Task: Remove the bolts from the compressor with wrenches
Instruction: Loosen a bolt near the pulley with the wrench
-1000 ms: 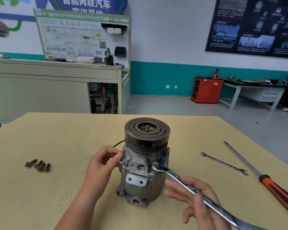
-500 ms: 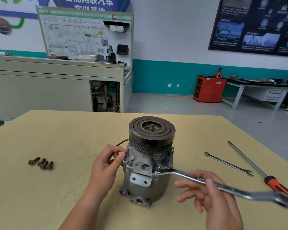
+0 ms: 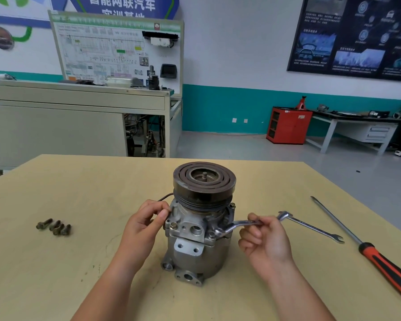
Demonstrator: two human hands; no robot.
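Here the compressor (image 3: pixel 199 239) stands upright on the table (image 3: pixel 56 274), between the two hands. The left hand (image 3: pixel 144 225) is at its left side, fingers curled, thumb and forefinger pinching the edge of the housing flange. The right hand (image 3: pixel 264 239) curls around the shank of a wrench (image 3: pixel 239 224), palm turned inward. The wrench head sits on a bolt (image 3: pixel 211 235) on the compressor side of that hand. Just beyond the right hand's knuckles lies a second wrench (image 3: pixel 315 228), and further out on the same side a screwdriver (image 3: pixel 380 258), close to the table's right edge. Four loose bolts (image 3: pixel 53 227) lie well out from the left hand, with a wide stretch of tabletop between.
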